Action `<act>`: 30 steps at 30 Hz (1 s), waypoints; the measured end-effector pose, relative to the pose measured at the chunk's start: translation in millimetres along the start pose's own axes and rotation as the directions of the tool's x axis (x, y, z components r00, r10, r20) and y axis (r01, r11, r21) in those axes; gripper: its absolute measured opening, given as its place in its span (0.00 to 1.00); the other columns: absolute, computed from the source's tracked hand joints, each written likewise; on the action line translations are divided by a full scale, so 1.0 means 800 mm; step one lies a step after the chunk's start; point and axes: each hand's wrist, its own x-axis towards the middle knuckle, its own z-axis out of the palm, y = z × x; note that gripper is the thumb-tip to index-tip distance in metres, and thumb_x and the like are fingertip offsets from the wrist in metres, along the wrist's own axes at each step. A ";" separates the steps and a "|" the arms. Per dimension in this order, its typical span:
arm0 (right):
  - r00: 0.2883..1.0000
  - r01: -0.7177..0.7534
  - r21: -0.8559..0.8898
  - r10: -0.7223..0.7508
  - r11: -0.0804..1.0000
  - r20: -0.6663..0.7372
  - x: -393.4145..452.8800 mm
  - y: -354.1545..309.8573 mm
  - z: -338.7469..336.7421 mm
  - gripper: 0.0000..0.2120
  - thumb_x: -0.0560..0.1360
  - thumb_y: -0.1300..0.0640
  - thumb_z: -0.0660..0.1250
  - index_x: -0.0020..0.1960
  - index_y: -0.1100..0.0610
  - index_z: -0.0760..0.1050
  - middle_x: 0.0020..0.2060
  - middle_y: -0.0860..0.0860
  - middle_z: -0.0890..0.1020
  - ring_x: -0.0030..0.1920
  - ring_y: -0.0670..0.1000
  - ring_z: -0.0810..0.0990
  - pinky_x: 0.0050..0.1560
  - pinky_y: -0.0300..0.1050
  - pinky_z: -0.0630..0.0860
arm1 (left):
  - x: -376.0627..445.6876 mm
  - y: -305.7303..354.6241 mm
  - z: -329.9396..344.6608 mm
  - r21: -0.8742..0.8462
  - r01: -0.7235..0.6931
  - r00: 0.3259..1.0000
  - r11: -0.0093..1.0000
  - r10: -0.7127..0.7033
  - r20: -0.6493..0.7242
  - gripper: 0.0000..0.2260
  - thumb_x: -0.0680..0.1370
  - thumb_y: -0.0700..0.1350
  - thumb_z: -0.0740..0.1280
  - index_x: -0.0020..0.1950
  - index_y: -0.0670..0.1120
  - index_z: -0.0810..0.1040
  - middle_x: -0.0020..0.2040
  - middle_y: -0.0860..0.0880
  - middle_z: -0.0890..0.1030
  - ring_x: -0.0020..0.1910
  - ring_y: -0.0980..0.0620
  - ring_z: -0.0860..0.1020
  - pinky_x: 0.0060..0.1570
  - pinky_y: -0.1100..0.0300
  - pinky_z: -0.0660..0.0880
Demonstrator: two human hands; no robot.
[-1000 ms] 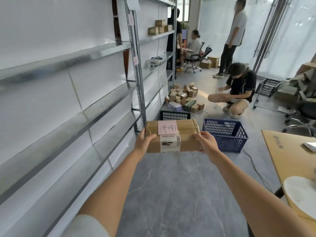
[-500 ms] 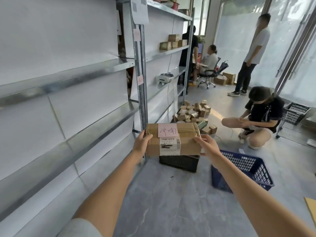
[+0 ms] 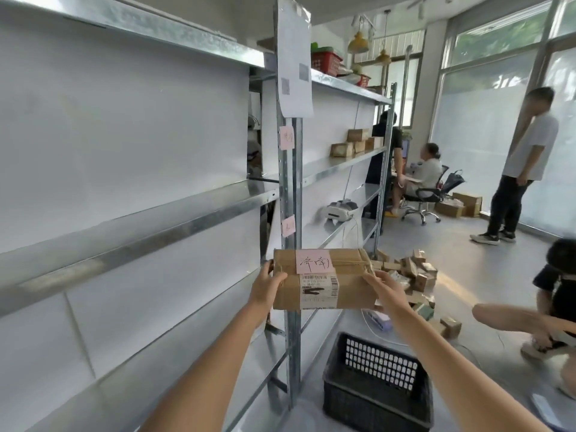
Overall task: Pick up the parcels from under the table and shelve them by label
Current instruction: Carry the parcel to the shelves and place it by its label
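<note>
my left hand [image 3: 265, 286] and right hand [image 3: 385, 289] hold one cardboard parcel [image 3: 322, 279] between them, raised in front of me at mid-frame. left fingers are clamped on the parcel's left end, thumb on the near face; right fingers are clamped on its right end, wrapping over the top-right corner. parcel sits level, long side left to right.

parcel markings: pink note [image 3: 313, 260] w/ handwritten characters on the top edge, centre; white barcode label [image 3: 318, 289] directly below it on the near face. thin string runs across the upper right part.

parcel position: just in front of the grey upright post [image 3: 291, 194] of the metal shelving. two small pink tags are on that post above the parcel: upper tag [image 3: 286, 137], lower tag [image 3: 288, 225]; writing too small to read. a white sheet [image 3: 294, 57] hangs at the post's top.

left side: empty shelf boards [image 3: 131, 226] w/ white back panels. far shelf section: small boxes [image 3: 355, 142] on one level, a white device [image 3: 339, 210] one level down.

floor, near right: black crate [image 3: 378, 381]. farther right: a pile of small parcels [image 3: 408, 275].
</note>
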 end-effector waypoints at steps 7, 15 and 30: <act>0.986 0.134 0.067 -0.140 0.989 0.094 0.136 -0.079 0.059 0.10 0.76 0.51 0.66 0.56 0.54 0.76 0.53 0.56 0.79 0.55 0.58 0.76 0.61 0.59 0.76 | 0.119 0.070 -0.021 0.161 -0.088 0.972 0.983 0.120 -0.201 0.17 0.80 0.45 0.60 0.66 0.40 0.64 0.55 0.44 0.73 0.45 0.52 0.73 0.33 0.64 0.67; 0.858 0.295 0.072 -0.297 0.953 0.419 0.298 -0.178 0.145 0.18 0.76 0.47 0.64 0.61 0.57 0.72 0.57 0.57 0.77 0.58 0.58 0.76 0.59 0.52 0.76 | 0.232 0.156 -0.076 0.181 -0.123 0.886 0.976 0.190 -0.423 0.18 0.78 0.47 0.61 0.65 0.42 0.72 0.59 0.41 0.78 0.50 0.48 0.75 0.37 0.61 0.71; 0.536 0.516 -0.044 -0.282 0.856 0.796 0.449 -0.225 0.349 0.42 0.65 0.62 0.77 0.73 0.56 0.59 0.63 0.55 0.74 0.62 0.56 0.74 0.62 0.51 0.75 | 0.301 0.155 -0.156 0.107 0.010 0.773 0.994 0.061 -0.632 0.30 0.64 0.48 0.78 0.63 0.48 0.73 0.60 0.49 0.81 0.59 0.49 0.79 0.66 0.51 0.72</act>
